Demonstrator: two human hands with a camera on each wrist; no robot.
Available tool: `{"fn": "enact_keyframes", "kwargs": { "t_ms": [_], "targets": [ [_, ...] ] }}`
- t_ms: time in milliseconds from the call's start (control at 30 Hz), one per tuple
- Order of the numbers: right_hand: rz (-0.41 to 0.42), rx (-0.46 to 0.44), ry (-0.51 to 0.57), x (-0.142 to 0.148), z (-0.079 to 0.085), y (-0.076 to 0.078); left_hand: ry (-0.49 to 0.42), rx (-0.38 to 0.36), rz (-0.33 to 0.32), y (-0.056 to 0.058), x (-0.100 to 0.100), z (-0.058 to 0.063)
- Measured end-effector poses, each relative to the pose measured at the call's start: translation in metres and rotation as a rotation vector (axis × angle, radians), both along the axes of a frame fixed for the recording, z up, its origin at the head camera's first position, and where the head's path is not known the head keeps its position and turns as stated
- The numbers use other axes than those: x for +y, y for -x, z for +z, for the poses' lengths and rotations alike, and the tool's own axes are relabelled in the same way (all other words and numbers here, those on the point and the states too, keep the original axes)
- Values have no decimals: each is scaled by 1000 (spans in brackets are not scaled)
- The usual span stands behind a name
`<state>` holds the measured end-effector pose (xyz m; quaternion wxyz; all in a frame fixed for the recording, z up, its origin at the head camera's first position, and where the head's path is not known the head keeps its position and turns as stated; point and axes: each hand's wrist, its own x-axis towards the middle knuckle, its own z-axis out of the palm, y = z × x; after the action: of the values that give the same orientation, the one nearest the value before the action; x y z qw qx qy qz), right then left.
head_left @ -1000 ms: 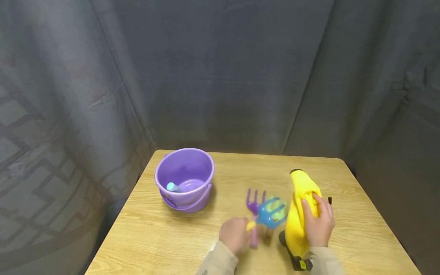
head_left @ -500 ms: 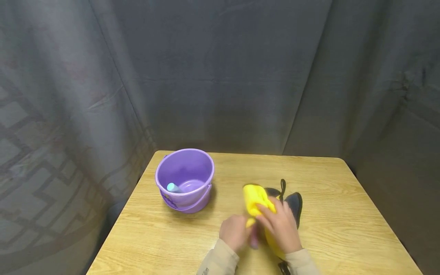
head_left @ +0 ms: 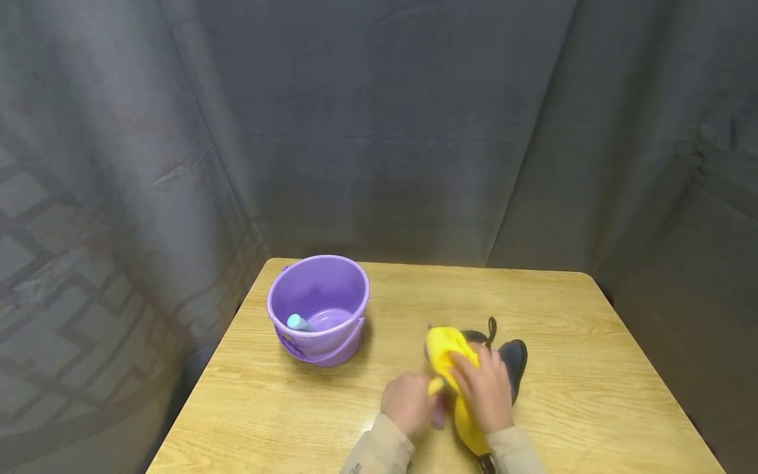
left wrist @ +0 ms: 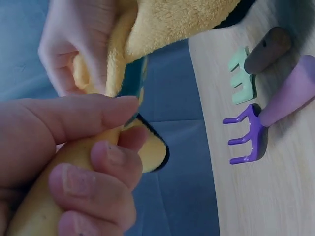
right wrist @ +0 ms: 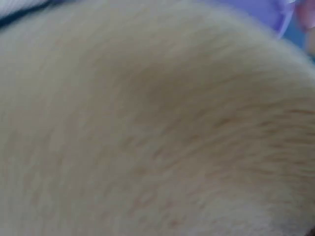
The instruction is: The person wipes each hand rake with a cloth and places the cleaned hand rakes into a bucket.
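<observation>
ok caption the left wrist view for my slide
Left hand gripping a yellow handle, right hand holding fleecy yellow cloth, purple toy fork on the table.

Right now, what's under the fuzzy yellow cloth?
A blue strip shows at the edge of the yellow cloth, just beyond the yellow handle that the left hand grips. Anything further under the cloth is covered and can't be seen.
</observation>
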<state>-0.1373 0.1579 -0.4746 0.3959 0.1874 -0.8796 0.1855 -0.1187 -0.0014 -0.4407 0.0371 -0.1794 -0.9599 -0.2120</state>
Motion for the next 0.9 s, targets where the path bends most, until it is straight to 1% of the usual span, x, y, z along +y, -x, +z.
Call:
{"fn": "enact_keyframes", "kwargs": {
  "t_ms": [67, 200, 300, 433, 600, 733, 900],
  "targets": [
    [-47, 27, 20, 4, -4, 3, 47, 19, 0, -1, 0, 1],
    [-122, 64, 67, 10, -12, 5, 102, 44, -13, -3, 1, 2],
    [-162, 59, 101, 14, -16, 5, 113, 73, -29, -4, 3, 1],
    [-235, 47, 145, 17, -17, 5, 124, 105, -50, -5, 7, 0],
    [-310, 52, 192, 19, -18, 5, 152, 123, -46, -7, 10, 1],
    [-340, 16, 272, 20, -17, 4, 169, 137, -48, -8, 11, 3],
    [-350, -69, 440, 20, -13, 3, 165, 140, -51, -9, 10, 4]
  ]
}}
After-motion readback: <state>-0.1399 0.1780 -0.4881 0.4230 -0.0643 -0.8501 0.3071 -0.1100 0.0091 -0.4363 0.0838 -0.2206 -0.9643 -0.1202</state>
